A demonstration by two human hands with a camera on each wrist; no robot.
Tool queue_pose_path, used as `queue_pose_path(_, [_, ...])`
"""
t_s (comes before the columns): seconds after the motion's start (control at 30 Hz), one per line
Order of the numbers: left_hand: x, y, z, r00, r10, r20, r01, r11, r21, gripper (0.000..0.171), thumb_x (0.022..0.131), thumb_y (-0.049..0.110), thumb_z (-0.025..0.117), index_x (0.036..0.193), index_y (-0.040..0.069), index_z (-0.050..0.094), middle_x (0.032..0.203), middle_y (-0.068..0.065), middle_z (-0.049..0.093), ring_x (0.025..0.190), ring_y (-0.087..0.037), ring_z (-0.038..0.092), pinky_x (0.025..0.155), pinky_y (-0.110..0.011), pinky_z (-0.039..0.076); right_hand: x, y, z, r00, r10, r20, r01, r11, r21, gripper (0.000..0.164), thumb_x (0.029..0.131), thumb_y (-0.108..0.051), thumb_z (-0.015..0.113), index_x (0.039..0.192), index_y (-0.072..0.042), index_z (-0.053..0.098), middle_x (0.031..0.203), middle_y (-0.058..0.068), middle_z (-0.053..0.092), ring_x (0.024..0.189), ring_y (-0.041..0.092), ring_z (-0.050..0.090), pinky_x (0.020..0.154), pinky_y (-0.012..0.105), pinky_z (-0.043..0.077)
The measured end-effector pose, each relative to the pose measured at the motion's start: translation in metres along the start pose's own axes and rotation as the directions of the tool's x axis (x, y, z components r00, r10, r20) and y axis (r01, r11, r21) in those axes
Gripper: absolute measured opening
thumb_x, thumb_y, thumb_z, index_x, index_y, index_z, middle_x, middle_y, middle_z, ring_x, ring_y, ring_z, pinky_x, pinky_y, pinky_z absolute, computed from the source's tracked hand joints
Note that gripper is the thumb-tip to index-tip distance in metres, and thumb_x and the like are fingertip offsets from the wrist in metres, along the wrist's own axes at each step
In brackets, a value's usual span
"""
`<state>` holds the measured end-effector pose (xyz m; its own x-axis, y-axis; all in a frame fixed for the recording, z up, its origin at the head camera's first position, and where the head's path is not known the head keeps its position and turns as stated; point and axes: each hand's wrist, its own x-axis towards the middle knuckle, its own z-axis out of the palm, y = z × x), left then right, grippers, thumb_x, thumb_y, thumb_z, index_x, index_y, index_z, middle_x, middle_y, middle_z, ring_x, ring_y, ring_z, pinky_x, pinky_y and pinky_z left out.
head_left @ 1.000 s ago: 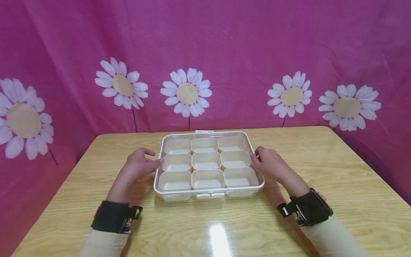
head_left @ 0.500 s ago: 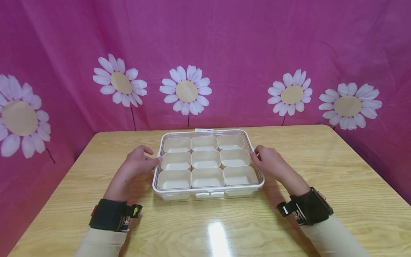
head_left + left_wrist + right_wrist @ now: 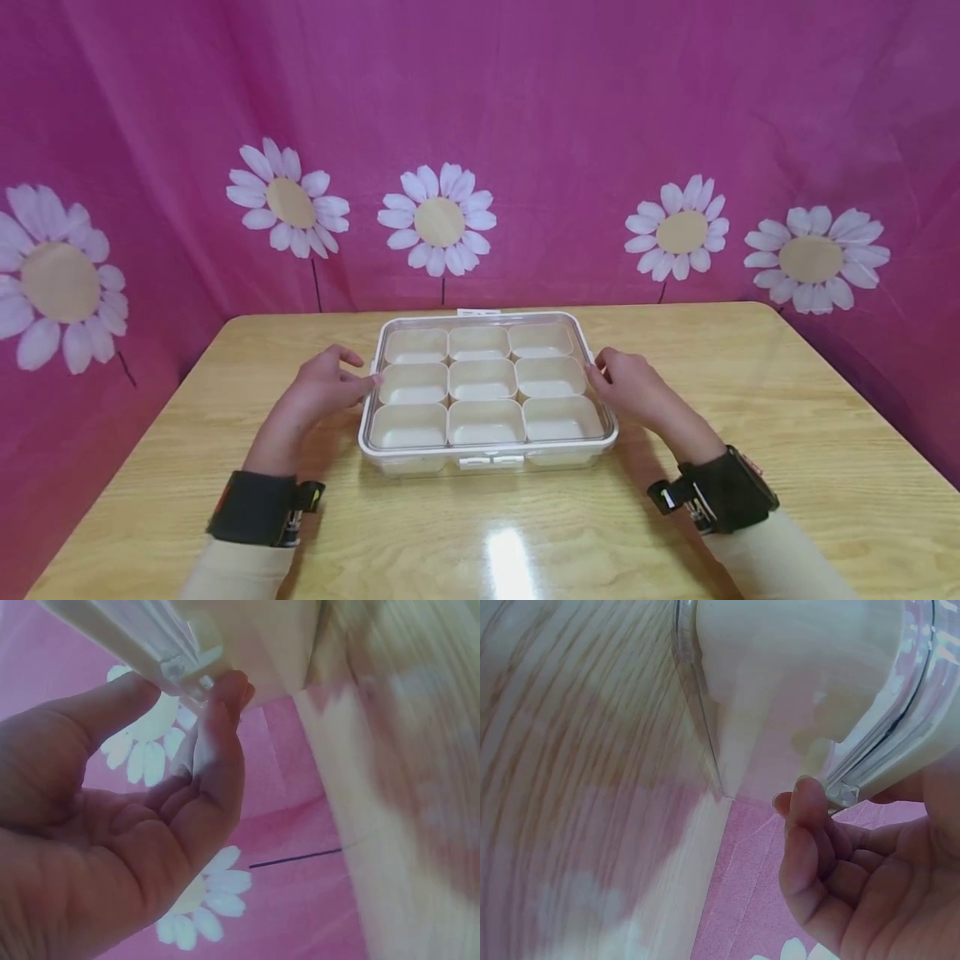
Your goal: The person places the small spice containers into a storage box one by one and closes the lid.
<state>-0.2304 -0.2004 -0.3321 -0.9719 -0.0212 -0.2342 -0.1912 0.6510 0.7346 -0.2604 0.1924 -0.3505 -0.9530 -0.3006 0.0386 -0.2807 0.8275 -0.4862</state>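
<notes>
A clear plastic storage box (image 3: 491,468) with a white-rimmed transparent lid sits on the table, showing cream compartment bins (image 3: 483,379) in three rows of three. My left hand (image 3: 322,387) grips its left side: the left wrist view has the thumb at the lid rim and the fingers curled at a side latch (image 3: 201,673). On the opposite side my right hand (image 3: 630,385) pinches the edge, thumb over the rim. In the right wrist view its curled fingertips (image 3: 808,796) lie against the clear wall just under the lid. Both side latches are partly covered by the hands.
The wooden table (image 3: 787,467) extends around the box. Behind it hangs a pink cloth (image 3: 555,150) printed with white daisies. A white front latch (image 3: 491,461) faces me, and another white latch (image 3: 478,312) shows at the back edge.
The head view tips slightly, shifting the scene up and then back down. Both hands keep their places on the box's sides, and the box stays where it was.
</notes>
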Motion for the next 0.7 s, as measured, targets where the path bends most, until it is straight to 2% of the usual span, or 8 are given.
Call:
queue_pose_path(0.2, [0.000,0.002,-0.004,1.000,0.029,-0.008,-0.028,0.994,0.103,0.050,0.096,0.029,0.071,0.127,-0.004,0.049,0.114,-0.026,0.067,0.098,-0.033,0.066,0.081,-0.042,0.053,0.000,-0.005,-0.001,1.000,0.003,0.006,-0.003,1.000,0.005,0.029,0.102,-0.017,0.053,0.100,0.012,0.059,0.079,0.015,0.064,0.069,0.022,0.060,0.060,0.034,0.052])
queue_pose_path(0.33, [-0.008,0.009,-0.011,0.996,0.081,-0.030,-0.074,0.978,0.194,0.051,0.094,0.027,0.073,0.127,-0.005,0.051,0.114,-0.027,0.067,0.100,-0.035,0.065,0.082,-0.045,0.054,0.001,-0.010,-0.002,1.000,-0.010,0.005,0.010,1.000,0.006,0.028,0.102,-0.017,0.053,0.099,0.010,0.059,0.078,0.014,0.064,0.069,0.022,0.060,0.060,0.034,0.052])
queue_pose_path(0.37, [-0.013,0.014,-0.012,0.993,0.110,-0.046,-0.097,0.969,0.228,0.050,0.094,0.025,0.073,0.126,-0.005,0.052,0.112,-0.026,0.067,0.100,-0.036,0.066,0.082,-0.046,0.055,0.002,-0.011,-0.002,1.000,-0.013,0.004,0.013,1.000,0.002,0.028,0.102,-0.017,0.053,0.098,0.010,0.059,0.078,0.014,0.064,0.069,0.022,0.060,0.060,0.034,0.052])
queue_pose_path(0.43, [-0.025,0.026,-0.009,0.976,0.200,-0.086,-0.166,0.939,0.301,0.045,0.094,0.023,0.073,0.124,-0.006,0.057,0.109,-0.025,0.069,0.099,-0.036,0.067,0.082,-0.048,0.055,0.002,-0.014,-0.003,1.000,-0.008,0.003,0.008,1.000,-0.007,0.029,0.102,-0.017,0.053,0.099,0.011,0.059,0.080,0.015,0.064,0.069,0.022,0.060,0.060,0.034,0.052])
queue_pose_path(0.53, [-0.046,0.050,0.013,0.942,0.319,-0.108,-0.257,0.888,0.380,0.038,0.095,0.021,0.073,0.122,-0.003,0.063,0.112,-0.020,0.071,0.102,-0.034,0.068,0.086,-0.048,0.056,0.001,-0.018,-0.005,1.000,0.003,0.008,-0.003,1.000,-0.013,0.029,0.102,-0.017,0.053,0.098,0.011,0.059,0.080,0.016,0.063,0.070,0.023,0.059,0.060,0.035,0.051])
queue_pose_path(0.57, [-0.051,0.057,0.024,0.931,0.353,-0.093,-0.290,0.869,0.402,0.038,0.095,0.022,0.072,0.123,-0.003,0.065,0.113,-0.019,0.071,0.103,-0.035,0.068,0.088,-0.048,0.055,0.001,-0.019,-0.005,1.000,0.009,0.017,-0.009,1.000,-0.011,0.029,0.102,-0.017,0.053,0.098,0.011,0.059,0.080,0.016,0.063,0.069,0.023,0.059,0.060,0.035,0.051])
queue_pose_path(0.63, [-0.060,0.069,0.047,0.924,0.382,-0.037,-0.332,0.845,0.420,0.039,0.096,0.026,0.072,0.123,-0.002,0.067,0.116,-0.018,0.071,0.107,-0.035,0.068,0.090,-0.049,0.055,-0.001,-0.021,-0.006,0.999,0.019,0.041,-0.019,1.000,0.001,0.029,0.101,-0.017,0.054,0.097,0.010,0.058,0.077,0.014,0.061,0.067,0.022,0.059,0.058,0.033,0.051])
queue_pose_path(0.7, [-0.063,0.075,0.068,0.911,0.411,0.022,-0.375,0.808,0.455,0.037,0.094,0.031,0.074,0.113,0.000,0.070,0.105,-0.015,0.073,0.098,-0.034,0.070,0.083,-0.046,0.057,-0.003,-0.021,-0.008,0.997,0.031,0.077,-0.034,0.999,0.026,0.028,0.101,-0.018,0.054,0.096,0.010,0.058,0.074,0.012,0.059,0.063,0.019,0.059,0.056,0.032,0.051])
